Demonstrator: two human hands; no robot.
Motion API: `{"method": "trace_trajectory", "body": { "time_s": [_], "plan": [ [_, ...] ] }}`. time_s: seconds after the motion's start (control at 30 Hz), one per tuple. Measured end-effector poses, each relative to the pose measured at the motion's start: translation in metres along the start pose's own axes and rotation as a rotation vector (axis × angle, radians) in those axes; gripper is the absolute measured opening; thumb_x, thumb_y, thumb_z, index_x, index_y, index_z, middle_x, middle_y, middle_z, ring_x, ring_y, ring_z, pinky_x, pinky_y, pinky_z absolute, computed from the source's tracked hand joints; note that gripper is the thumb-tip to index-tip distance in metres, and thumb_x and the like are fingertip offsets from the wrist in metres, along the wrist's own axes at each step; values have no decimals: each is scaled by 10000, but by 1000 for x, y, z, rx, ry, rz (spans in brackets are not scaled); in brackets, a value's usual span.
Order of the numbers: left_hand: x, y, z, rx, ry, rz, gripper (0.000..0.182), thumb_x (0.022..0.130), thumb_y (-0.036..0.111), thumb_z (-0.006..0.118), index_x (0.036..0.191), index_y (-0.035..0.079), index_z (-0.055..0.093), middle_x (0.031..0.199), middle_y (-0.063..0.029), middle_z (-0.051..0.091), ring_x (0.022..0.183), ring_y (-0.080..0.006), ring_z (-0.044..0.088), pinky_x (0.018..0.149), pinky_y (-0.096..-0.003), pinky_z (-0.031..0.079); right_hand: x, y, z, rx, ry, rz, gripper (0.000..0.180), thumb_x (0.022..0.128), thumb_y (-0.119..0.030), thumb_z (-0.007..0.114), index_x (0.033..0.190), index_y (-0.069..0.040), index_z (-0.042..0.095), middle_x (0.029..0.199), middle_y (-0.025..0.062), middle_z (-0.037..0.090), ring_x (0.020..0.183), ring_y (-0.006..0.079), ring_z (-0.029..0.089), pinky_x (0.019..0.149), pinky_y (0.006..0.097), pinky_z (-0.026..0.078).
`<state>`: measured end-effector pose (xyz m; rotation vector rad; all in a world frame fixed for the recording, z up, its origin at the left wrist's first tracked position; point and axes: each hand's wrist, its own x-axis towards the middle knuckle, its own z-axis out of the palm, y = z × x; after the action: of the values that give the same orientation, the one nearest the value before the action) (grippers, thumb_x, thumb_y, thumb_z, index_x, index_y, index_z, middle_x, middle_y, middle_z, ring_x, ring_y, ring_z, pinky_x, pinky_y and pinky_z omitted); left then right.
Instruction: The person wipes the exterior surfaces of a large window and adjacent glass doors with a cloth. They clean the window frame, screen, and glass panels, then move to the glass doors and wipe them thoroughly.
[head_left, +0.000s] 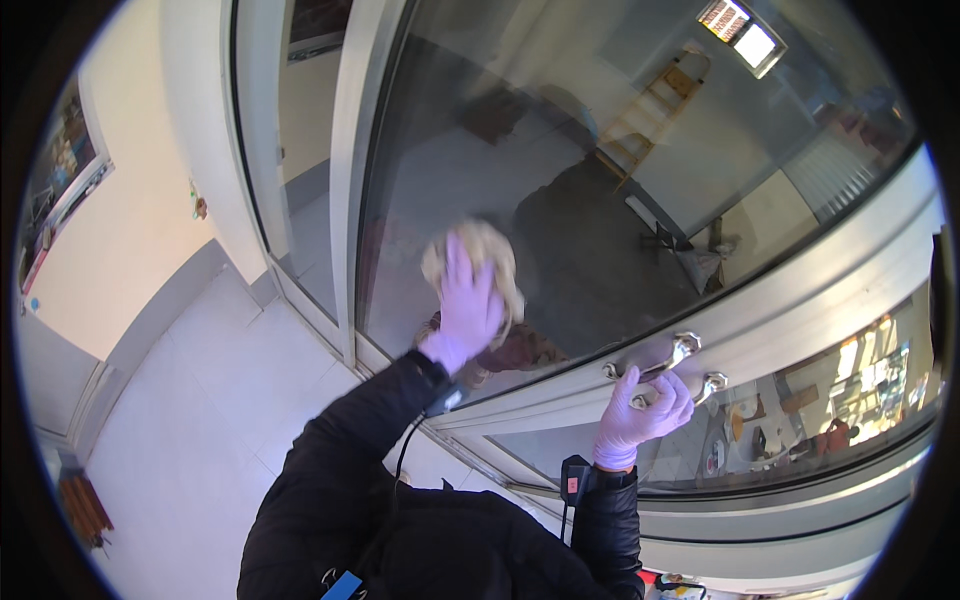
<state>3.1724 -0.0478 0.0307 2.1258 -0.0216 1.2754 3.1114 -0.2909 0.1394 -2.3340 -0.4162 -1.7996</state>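
My left hand (466, 307), in a thin purple glove, presses a crumpled beige cloth (480, 251) flat against the large glass pane (570, 247) of a metal-framed door. The cloth is a little blurred and sticks out around the fingers. Lower right, my right hand (649, 409), gloved the same way, has its fingers curled around a shiny metal door handle (664, 364) on the frame. A second metal handle (711, 386) stands just beside it.
Through or in the glass show a wooden stepladder (652, 112) and a small window (742, 37). A pale tiled floor (202, 390) and a cream wall (142, 247) lie at the left. Dark brown objects (84, 506) stand at the lower left edge.
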Motion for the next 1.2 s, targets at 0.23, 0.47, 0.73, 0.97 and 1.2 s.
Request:
{"method": "trace_trajectory", "body": {
  "time_s": [0.23, 0.47, 0.73, 0.97, 1.2],
  "plan": [
    [87, 30, -16, -11, 155, -56, 634, 917, 278, 556, 1450, -17, 383, 1529, -355, 213, 1433, -537, 163, 1148, -563, 210, -2, 1, 3, -70, 20, -50, 311, 728, -70, 760, 929, -97, 524, 953, 47, 568, 947, 279, 514, 855, 434, 376],
    [-58, -12, 7, 80, -544, -63, 498, 846, 267, 631, 1232, -40, 567, 1394, -425, 344, 1337, -575, 310, 1092, -591, 311, 0, -4, 4, -117, -3, -45, 225, 791, -84, 733, 864, -63, 521, 885, 73, 557, 870, 268, 515, 813, 439, 393],
    [-36, -100, 19, -302, 274, -730, 674, 1010, 236, 350, 1513, -116, 71, 1583, -322, 54, 1479, -427, 127, 1211, -404, 125, -7, 0, 9, -204, -15, 3, 145, 834, -38, 649, 842, -42, 504, 909, 96, 543, 870, 279, 503, 806, 434, 401],
    [-137, 28, 50, -673, -231, -1216, 813, 977, 300, 464, 1478, -162, 21, 1550, -375, 55, 1442, -473, 172, 1197, -433, 153, -7, -4, 10, -218, -2, 1, 142, 838, -26, 646, 844, -27, 504, 892, 93, 532, 853, 273, 485, 767, 418, 403],
    [-85, -96, 23, -701, 209, -1084, 701, 1013, 247, 410, 1509, -114, 71, 1597, -288, 68, 1492, -372, 98, 1213, -391, 86, -9, 0, 5, -238, -55, -25, 147, 854, -35, 656, 834, -17, 511, 866, 86, 514, 848, 269, 474, 757, 419, 404]
  ]
}}
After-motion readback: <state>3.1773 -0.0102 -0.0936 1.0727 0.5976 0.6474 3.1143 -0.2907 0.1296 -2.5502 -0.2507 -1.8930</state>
